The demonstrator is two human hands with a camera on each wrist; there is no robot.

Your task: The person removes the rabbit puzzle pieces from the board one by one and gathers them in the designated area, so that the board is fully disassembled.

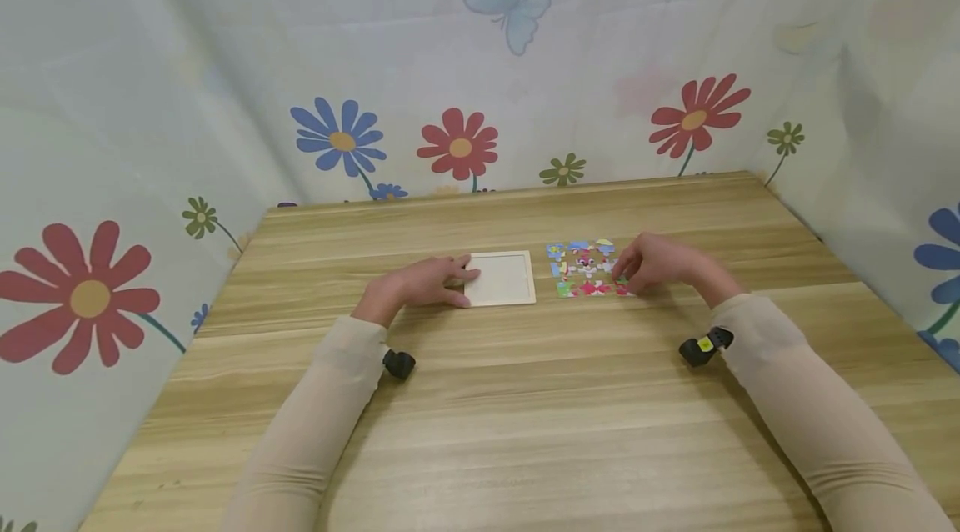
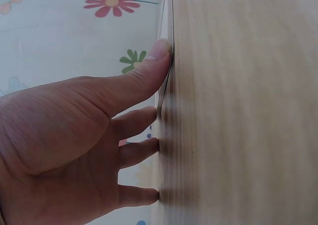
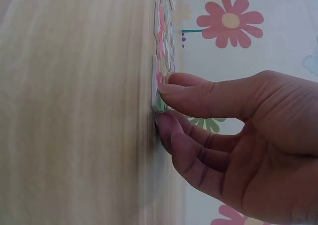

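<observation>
In the head view my left hand [image 1: 431, 280] rests at the left edge of a shallow pale wooden puzzle frame [image 1: 532, 282]. Its fingers are spread fairly straight; the left wrist view shows the thumb [image 2: 158, 51] against the frame's near edge and other fingertips touching down. To the right of the frame lie colourful jigsaw pieces [image 1: 587, 267] in loose rows with small gaps. My right hand [image 1: 651, 261] is at their right side. In the right wrist view, its thumb and curled fingers pinch the corner puzzle piece [image 3: 158, 83], which lies at table level.
The wooden table [image 1: 525, 407] reaches back to a flower-printed curtain [image 1: 405, 32], which also hangs at both sides. A black wrist device [image 1: 399, 363] sits on the left sleeve, and another [image 1: 705, 346] on the right.
</observation>
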